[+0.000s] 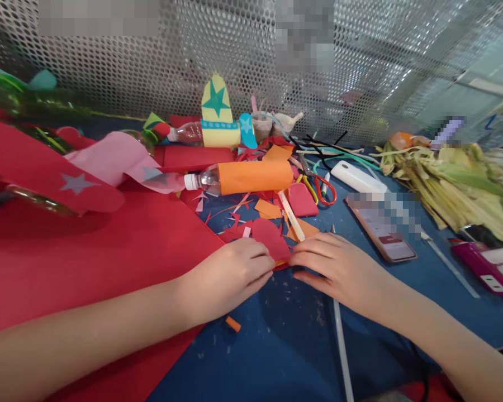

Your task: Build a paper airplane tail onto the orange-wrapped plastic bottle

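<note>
A cut red paper piece (270, 240) with a rounded top and an orange strip along its lower edge lies on the blue table. My left hand (235, 273) is closed at this lower edge, its fingertips curled over the paper and the thumb hidden. At the right corner of the same piece, my right hand (339, 268) rests with its fingers stretched out and slightly apart, fingertips touching or very near the paper. A flat wooden stick (292, 216) lies just beyond the right fingers. Under the right hand passes a white glue stick (341, 346).
Beyond the hands lie an orange-wrapped bottle (255, 177), red-handled scissors (327, 191) and paper scraps. A yellow-wrapped bottle (221, 135) lies behind. Right are a phone (381, 231), a magenta glue gun (482, 265) and dried husks (436, 184). Red sheets (109, 251) cover the left.
</note>
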Demonstrator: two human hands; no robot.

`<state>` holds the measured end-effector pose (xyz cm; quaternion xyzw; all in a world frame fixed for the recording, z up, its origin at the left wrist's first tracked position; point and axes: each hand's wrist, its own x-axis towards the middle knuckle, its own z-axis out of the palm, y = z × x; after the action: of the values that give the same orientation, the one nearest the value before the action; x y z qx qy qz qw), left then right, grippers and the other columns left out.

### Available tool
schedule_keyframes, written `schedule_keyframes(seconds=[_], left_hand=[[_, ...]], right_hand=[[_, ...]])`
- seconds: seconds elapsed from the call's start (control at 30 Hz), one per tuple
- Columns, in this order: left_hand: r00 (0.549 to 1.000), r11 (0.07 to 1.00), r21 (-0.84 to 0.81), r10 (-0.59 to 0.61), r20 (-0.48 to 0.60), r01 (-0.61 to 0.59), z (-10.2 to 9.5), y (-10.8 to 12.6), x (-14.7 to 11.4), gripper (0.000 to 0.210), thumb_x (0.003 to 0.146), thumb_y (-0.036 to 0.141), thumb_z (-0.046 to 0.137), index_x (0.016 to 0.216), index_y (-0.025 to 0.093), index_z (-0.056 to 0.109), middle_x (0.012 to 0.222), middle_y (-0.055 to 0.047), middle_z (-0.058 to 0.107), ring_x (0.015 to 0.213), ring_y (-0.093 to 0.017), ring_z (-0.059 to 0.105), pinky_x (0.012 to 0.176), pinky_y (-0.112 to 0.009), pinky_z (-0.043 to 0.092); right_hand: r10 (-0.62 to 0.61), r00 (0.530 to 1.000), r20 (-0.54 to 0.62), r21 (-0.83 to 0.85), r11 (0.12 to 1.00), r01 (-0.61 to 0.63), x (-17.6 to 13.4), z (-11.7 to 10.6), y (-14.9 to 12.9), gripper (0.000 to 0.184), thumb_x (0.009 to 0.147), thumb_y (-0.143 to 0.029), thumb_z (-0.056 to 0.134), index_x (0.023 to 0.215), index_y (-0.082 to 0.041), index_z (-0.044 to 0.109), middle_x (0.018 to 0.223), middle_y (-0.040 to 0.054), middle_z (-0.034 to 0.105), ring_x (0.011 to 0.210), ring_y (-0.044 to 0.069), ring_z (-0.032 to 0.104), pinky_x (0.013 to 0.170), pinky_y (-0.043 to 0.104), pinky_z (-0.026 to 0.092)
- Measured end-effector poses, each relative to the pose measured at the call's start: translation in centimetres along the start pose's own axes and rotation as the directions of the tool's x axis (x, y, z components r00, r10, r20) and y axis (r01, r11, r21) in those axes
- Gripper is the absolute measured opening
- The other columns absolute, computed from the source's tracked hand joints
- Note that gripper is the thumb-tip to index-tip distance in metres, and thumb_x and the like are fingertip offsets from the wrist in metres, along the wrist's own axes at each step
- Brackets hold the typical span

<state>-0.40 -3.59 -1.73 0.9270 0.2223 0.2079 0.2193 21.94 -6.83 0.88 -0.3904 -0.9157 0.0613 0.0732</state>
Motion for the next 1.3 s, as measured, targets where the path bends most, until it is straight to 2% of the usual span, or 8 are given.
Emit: schedule_keyframes(seconds=[0.27, 0.4, 0.53, 0.7, 0.83, 0.97, 1.07, 1.3], left_hand=[[0.999, 0.998, 0.052, -0.034, 0.012, 0.033, 0.4, -0.1, 0.0, 0.022, 0.09, 0.018, 0.046, 0.081, 0.012, 0.065, 0.079, -0.008, 0.063, 0.075, -0.018, 0.059, 0.07, -0.028, 0.048], [0.998, 0.998, 0.029, -0.06, 0.019, 0.059, 0.4, -0.2, 0.1, 0.019, 0.09, 0.019, 0.049, 0.083, 0.013, 0.066, 0.08, -0.006, 0.063, 0.077, -0.017, 0.058, 0.073, -0.029, 0.047], [0.997, 0.997, 0.031, -0.064, -0.033, 0.065, 0.4, -0.6, 0.4, 0.019, 0.09, 0.016, 0.049, 0.079, 0.014, 0.066, 0.078, -0.004, 0.062, 0.077, -0.017, 0.055, 0.076, -0.03, 0.045], [0.991, 0.992, 0.01, -0.122, -0.06, 0.122, 0.5, -1.0, 0.7, 0.017, 0.088, 0.017, 0.054, 0.073, 0.015, 0.061, 0.074, -0.001, 0.061, 0.076, -0.016, 0.053, 0.084, -0.034, 0.04], [0.983, 0.986, 0.001, -0.167, -0.081, 0.167, 0.4, -0.9, 0.6, 0.006, 0.086, 0.019, 0.057, 0.083, 0.016, 0.06, 0.079, -0.002, 0.062, 0.08, -0.018, 0.052, 0.082, -0.034, 0.04], [0.991, 0.993, -0.021, -0.12, -0.055, 0.119, 0.6, -0.9, 0.5, 0.011, 0.088, 0.013, 0.051, 0.086, 0.017, 0.061, 0.083, 0.0, 0.065, 0.079, -0.016, 0.053, 0.086, -0.035, 0.039], [0.994, 0.996, -0.019, -0.092, -0.056, 0.091, 0.7, -1.1, 0.6, 0.016, 0.089, 0.014, 0.049, 0.085, 0.018, 0.064, 0.085, -0.001, 0.066, 0.081, -0.016, 0.056, 0.09, -0.037, 0.038], [0.992, 0.993, -0.048, -0.107, -0.071, 0.104, 0.6, -1.1, 0.6, 0.009, 0.084, 0.015, 0.057, 0.082, 0.017, 0.065, 0.081, -0.002, 0.066, 0.082, -0.017, 0.058, 0.091, -0.037, 0.04]], right_hand=[[-0.044, 0.998, 0.035, 0.068, 0.997, 0.041, 1.6, 0.3, 0.8, 0.013, 0.09, -0.017, 0.051, 0.085, -0.017, 0.063, 0.086, 0.0049, 0.068, 0.083, 0.02, 0.06, 0.078, 0.036, 0.048], [0.018, 0.997, 0.077, 0.103, 0.994, -0.026, 2.0, 0.2, 0.6, 0.012, 0.09, -0.015, 0.051, 0.084, -0.016, 0.062, 0.084, 0.0051, 0.066, 0.082, 0.02, 0.059, 0.076, 0.035, 0.048], [0.093, 0.992, 0.091, 0.142, 0.984, -0.105, 2.5, 0.2, 0.4, 0.011, 0.09, -0.014, 0.051, 0.083, -0.016, 0.06, 0.083, 0.0046, 0.063, 0.083, 0.019, 0.057, 0.078, 0.034, 0.048], [0.22, 0.97, 0.104, 0.116, 0.966, -0.232, 2.8, 0.5, -0.2, 0.011, 0.088, -0.011, 0.052, 0.081, -0.016, 0.057, 0.083, 0.0057, 0.06, 0.085, 0.02, 0.058, 0.078, 0.036, 0.048], [0.248, 0.958, 0.143, 0.13, 0.955, -0.267, 2.8, 0.3, -0.3, 0.009, 0.087, -0.008, 0.052, 0.085, -0.016, 0.056, 0.087, 0.0063, 0.06, 0.088, 0.02, 0.058, 0.079, 0.036, 0.048], [0.23, 0.966, 0.12, 0.138, 0.96, -0.245, 2.8, 0.1, -0.1, 0.013, 0.086, -0.007, 0.052, 0.081, -0.017, 0.056, 0.082, 0.0036, 0.06, 0.084, 0.019, 0.058, 0.077, 0.034, 0.048], [0.204, 0.975, 0.09, 0.113, 0.97, -0.213, 2.7, 0.2, -0.1, 0.015, 0.087, -0.005, 0.05, 0.088, -0.018, 0.058, 0.085, 0.004, 0.062, 0.087, 0.019, 0.057, 0.08, 0.035, 0.047], [0.109, 0.993, 0.043, 0.06, 0.992, -0.112, 2.1, 0.5, -0.1, 0.009, 0.087, -0.017, 0.058, 0.089, -0.018, 0.066, 0.09, 0.006, 0.065, 0.09, 0.021, 0.058, 0.08, 0.036, 0.049]])
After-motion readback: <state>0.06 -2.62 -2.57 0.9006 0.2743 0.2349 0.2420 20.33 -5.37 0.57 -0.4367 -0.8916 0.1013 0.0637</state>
